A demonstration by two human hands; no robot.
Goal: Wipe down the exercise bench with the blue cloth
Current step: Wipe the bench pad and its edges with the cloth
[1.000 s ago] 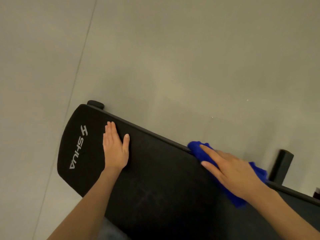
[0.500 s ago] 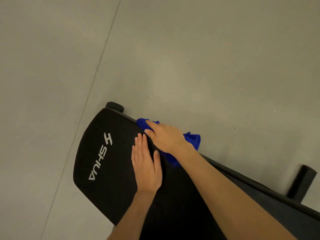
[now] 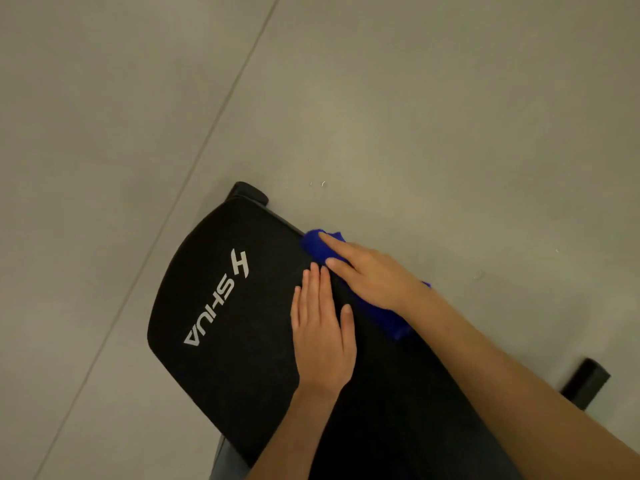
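The black padded exercise bench (image 3: 221, 358) runs from the middle of the view to the lower right, with a white SHUA logo near its rounded end. My left hand (image 3: 322, 337) lies flat on the pad, fingers straight and together. My right hand (image 3: 370, 275) presses the bunched blue cloth (image 3: 391, 320) onto the far edge of the pad with straight fingers. Part of the cloth shows beyond the fingertips and part under the wrist; the rest is hidden by the hand.
Grey floor surrounds the bench, with a seam line running diagonally at the left. A black frame foot (image 3: 251, 192) sticks out past the bench end, and another black frame bar (image 3: 585, 381) shows at the right.
My right hand slid the cloth along the far edge from the right toward the logo end, ending just ahead of my left hand. The left hand stayed flat on the pad.
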